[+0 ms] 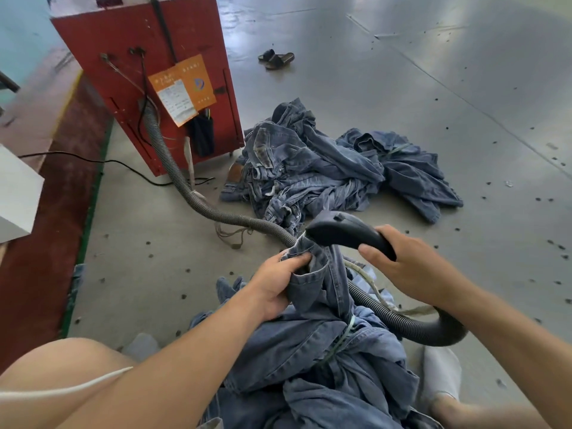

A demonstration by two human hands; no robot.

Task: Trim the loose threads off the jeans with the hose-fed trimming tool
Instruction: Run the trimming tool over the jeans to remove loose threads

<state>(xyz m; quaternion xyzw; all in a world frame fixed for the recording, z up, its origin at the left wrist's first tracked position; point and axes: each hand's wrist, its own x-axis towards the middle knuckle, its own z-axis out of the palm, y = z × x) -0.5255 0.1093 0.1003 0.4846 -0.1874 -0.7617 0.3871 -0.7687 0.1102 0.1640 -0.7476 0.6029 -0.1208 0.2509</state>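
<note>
Above the lap, jeans [312,286] bunched and pinched in the left hand [275,289], hem pointing up toward the trimmer [346,232]. Trimmer gripped by the right hand [411,270], nose just touching the hem, hose [402,320] looping right.

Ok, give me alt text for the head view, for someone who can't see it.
A person's right hand grips a dark grey handheld trimming tool, its nose against a bunched blue denim jeans hem held up by the left hand. The tool's grey ribbed hose runs to a red metal cabinet, beside a pile of jeans on the floor.
</note>
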